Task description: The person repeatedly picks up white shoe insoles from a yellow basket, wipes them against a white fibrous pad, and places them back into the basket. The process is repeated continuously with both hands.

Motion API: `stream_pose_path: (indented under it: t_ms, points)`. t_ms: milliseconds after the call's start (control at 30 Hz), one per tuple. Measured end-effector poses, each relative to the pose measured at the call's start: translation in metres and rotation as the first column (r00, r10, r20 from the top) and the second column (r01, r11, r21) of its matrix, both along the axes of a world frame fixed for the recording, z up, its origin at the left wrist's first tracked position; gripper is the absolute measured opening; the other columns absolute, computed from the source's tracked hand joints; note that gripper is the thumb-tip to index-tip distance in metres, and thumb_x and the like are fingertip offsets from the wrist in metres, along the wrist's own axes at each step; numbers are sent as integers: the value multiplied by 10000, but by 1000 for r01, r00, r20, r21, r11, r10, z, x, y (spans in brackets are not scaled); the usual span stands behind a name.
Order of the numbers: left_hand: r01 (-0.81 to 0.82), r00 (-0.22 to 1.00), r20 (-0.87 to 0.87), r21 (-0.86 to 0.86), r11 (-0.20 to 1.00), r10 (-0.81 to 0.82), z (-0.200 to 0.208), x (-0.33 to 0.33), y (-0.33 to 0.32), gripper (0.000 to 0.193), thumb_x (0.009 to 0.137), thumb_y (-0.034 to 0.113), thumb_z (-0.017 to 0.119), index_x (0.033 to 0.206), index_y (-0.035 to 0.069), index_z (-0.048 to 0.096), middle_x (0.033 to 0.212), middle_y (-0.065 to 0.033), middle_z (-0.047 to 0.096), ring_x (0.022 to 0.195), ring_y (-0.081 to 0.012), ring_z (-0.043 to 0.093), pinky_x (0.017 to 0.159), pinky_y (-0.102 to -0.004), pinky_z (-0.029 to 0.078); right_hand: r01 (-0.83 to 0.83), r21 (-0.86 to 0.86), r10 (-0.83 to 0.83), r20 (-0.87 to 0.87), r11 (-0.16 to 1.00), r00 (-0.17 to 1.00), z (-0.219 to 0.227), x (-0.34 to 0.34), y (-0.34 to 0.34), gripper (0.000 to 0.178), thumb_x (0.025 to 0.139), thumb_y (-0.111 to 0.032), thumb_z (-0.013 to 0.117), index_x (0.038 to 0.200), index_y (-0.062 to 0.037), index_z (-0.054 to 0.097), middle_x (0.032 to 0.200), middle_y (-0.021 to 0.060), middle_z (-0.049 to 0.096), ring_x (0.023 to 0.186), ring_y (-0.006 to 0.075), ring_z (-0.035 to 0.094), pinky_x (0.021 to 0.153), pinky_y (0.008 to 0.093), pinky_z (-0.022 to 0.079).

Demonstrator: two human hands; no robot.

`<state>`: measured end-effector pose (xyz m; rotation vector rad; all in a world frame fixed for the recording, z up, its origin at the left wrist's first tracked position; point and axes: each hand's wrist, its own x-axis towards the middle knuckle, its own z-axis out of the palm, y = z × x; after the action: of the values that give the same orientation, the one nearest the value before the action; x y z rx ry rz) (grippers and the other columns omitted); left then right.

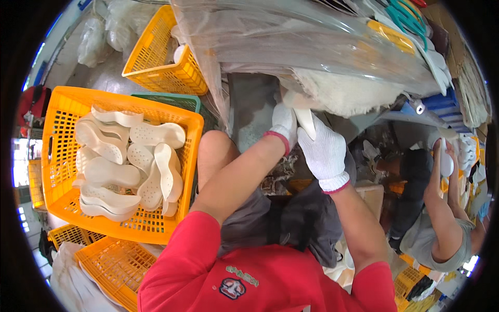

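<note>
Both my hands wear white knit gloves with pink-red cuffs. Between them is an off-white insole (305,122), seen mostly edge-on, its far end under a fluffy off-white cloth edge (338,93). My right hand (323,153) is closed around the insole's near end. My left hand (284,125) is closed at its left side, with the fingertips partly hidden behind the cloth and the piece. On my left, a large orange plastic crate (122,99) holds several similar white insoles (112,174), some with small holes.
Clear plastic sheeting (301,36) drapes over the machine ahead. Another orange crate (156,78) stands far left, and an orange basket (117,270) sits near left. Teal-handled scissors (405,18) lie at the upper right. A co-worker (442,229) sits at right, holding a white piece.
</note>
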<state>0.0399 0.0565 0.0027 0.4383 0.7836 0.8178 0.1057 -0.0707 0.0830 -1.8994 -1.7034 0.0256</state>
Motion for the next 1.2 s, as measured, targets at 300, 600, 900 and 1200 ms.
stream_pose_path:
  t_ms: [300,600,900,1200]
  points:
    - [406,532,-787,562,720,314,-41,4,-29,546,1123,403,558,1524,40,476,1313,-266,719,1235,-395,719,1042,-465,580,50,-29,-43,195,998,980,-5,11,10,292,979,-327,806,1158,-97,815,892,145,788,786,344,777,717,423,614]
    - [276,954,218,-356,893,-208,-25,9,-13,462,1151,557,475,1036,144,647,806,-61,652,643,-224,660,550,-433,571,-331,-492,-397,-862,805,316,72,-4,-17,834,846,-42,873,1612,-20,543,1245,34,729,1050,123,682,928,313,592]
    - [278,890,449,-394,876,-81,27,7,-35,883,961,960,377,1262,171,636,856,-107,608,680,-322,632,669,-588,574,-144,-267,135,-53,953,989,47,-8,-40,557,916,-267,864,1376,-32,654,1217,219,720,1073,421,720,913,468,596]
    - [45,908,414,50,998,-62,-47,20,18,521,1135,508,459,1408,86,593,1244,-180,672,1032,-392,684,832,-565,586,66,-187,-89,-121,980,989,34,-2,0,382,823,-288,928,1057,-51,742,876,172,762,818,378,775,759,450,625]
